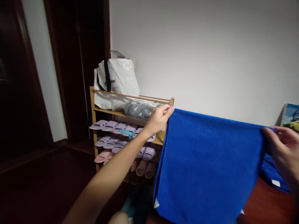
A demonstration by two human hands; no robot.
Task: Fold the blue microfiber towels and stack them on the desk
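Observation:
A blue towel [210,161] hangs folded in layers between my two hands, its top edge pulled nearly straight and sloping down to the right. My left hand [161,116] pinches the top left corner, in front of the shoe rack's right post. At the top right corner, my right hand [281,143] grips the towel between thumb and fingers. A small white tag [156,203] shows at the lower left edge of the towel. Behind my right hand lies more blue cloth [271,171] with a white label, partly hidden.
A wooden shoe rack [93,115] stands against the wall with several lilac slippers [109,126] and pink ones [102,156]. On top are a white bag [123,74] and a plastic-wrapped grey bundle [137,109]. A reddish-brown tabletop [268,202] lies at lower right.

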